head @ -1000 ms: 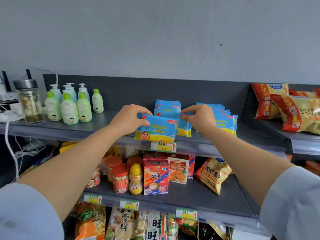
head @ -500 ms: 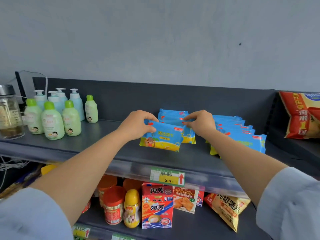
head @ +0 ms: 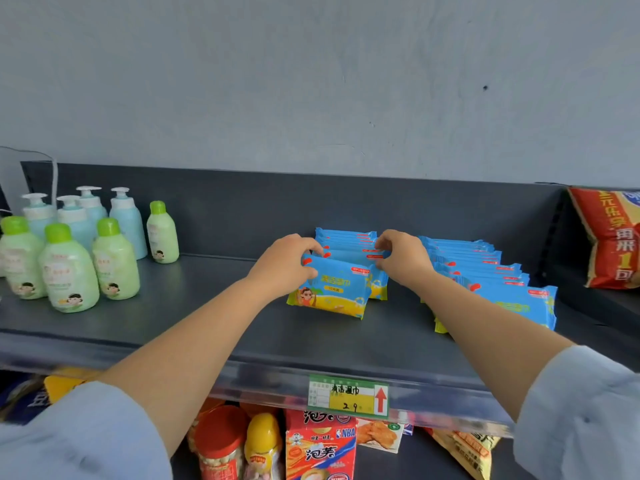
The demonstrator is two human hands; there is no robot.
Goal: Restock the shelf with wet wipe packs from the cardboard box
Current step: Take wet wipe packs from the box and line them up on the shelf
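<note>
Two tiers of dark grey shelving against a plain grey wall (head: 311, 81). Top shelf (head: 242, 341) carrying all the wet wipe stock in view. Lower shelf (head: 415, 459) partly visible beneath, holding a red box (head: 320, 448), a red-lidded jar (head: 218, 441) and a yellow bottle (head: 263, 441).

Two bare forearms in pale blue sleeves, reaching from the bottom corners to the middle of the top shelf.

Red snack bag (head: 613, 237) at the far right, on the neighbouring shelf section.

Right row (head: 512, 299) of wet wipe packs standing on edge, front to back, just beside the right forearm and partly hidden by it. Middle row (head: 346, 237), shorter, reaching to the back panel behind the hands.

Green bottles (head: 69, 271) and blue pump bottles (head: 128, 223) clustered at the left end, well apart from the packs.

Front pack (head: 332, 292), blue over yellow, at the head of the middle row, slightly tilted, lower edge on the shelf, touching the pack behind.

Left grip (head: 284, 265) clenched on the front pack's upper left corner, fingers curled over the top edge. Right grip (head: 405, 258) clenched on its upper right corner, fingertips hooked over the top.

Price tag (head: 348, 396), green and yellow with a red arrow, on the front rail directly below the front pack.
</note>
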